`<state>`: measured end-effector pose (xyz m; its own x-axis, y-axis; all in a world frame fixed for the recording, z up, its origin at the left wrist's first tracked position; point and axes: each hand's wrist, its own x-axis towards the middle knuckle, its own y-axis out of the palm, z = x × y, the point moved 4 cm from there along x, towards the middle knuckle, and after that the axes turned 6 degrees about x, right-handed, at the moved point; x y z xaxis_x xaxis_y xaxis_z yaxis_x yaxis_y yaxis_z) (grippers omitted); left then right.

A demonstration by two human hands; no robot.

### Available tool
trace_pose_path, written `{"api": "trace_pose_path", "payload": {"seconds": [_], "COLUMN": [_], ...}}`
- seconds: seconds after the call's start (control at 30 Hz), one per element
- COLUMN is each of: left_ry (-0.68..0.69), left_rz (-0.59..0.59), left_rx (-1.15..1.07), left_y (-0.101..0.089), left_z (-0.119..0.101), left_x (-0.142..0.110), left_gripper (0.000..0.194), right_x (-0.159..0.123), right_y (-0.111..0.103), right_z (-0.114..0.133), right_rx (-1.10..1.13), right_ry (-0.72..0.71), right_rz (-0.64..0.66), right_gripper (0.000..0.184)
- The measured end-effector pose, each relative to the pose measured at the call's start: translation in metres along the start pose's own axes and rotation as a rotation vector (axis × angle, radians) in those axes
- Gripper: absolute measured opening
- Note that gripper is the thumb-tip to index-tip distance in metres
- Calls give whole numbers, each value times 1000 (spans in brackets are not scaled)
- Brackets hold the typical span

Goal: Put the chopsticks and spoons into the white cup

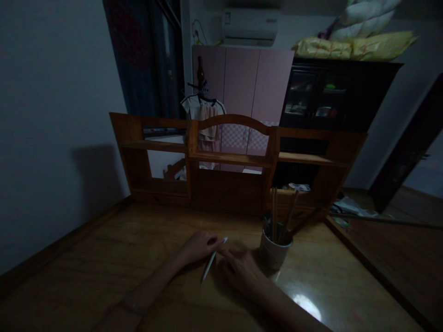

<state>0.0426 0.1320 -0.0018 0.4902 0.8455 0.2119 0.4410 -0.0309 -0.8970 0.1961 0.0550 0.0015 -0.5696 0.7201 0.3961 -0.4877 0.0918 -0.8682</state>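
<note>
While your left hand [201, 245] pinches the white pen [208, 267], your right hand [242, 272] sits loosely curled beside it, grip unclear; cup [274, 253] right of that hand.

Open room over the desktop [104, 244], left of the left hand [200, 246]! Just beside the right hand [242, 272], a cup [272, 254] blocks the way, and the shelf unit [230, 191] walls the back.

The left fingers [215, 245] touch a slim white pen [208, 267] near the right fingers [229, 256].
</note>
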Motion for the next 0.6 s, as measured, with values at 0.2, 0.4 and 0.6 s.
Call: {"api": "trace_pose_path", "payload": {"seconds": [0.2, 0.4, 0.6], "left_ry": [4, 10, 4], "left_rz": [10, 20, 18], "left_rx": [20, 36, 71], "left_y": [0, 1, 0], "left_z": [0, 0, -2], "left_x": [0, 1, 0], "left_gripper": [54, 51, 53], "right_x": [-2, -3, -3], "right_y": [5, 1, 0], "right_z": [-3, -2, -1], "right_rx": [-12, 8, 35], "right_ry": [-6, -26, -13], "right_rz": [-43, -33, -32], "right_gripper": [28, 39, 31]}}
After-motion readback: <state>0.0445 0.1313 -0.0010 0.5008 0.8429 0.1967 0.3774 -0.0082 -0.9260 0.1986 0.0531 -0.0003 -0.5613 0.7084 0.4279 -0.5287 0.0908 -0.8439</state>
